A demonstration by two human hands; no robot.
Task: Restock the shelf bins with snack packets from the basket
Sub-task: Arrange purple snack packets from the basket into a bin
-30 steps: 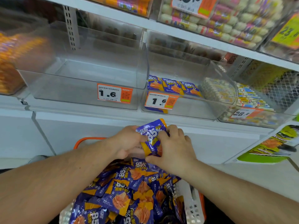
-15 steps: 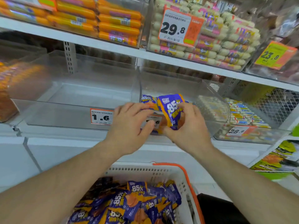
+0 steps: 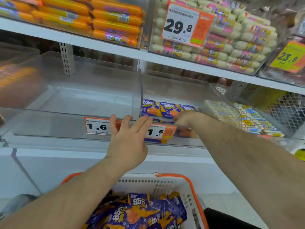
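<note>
Packets (image 3: pixel 162 109), purple and orange with "85%" print, line the right clear bin (image 3: pixel 221 100) where our right hand (image 3: pixel 184 119) reaches in, grip unclear, while our left hand (image 3: pixel 127 136) hovers spread and empty before it, above the basket (image 3: pixel 189 194).

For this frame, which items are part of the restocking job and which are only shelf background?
Part of the job:
- purple snack packets in the basket
- clear bin with a packet row
- right hand inside it
- left hand, fingers spread

Background:
- orange sausages
- white sausage packs
- clear bin on the left
</note>
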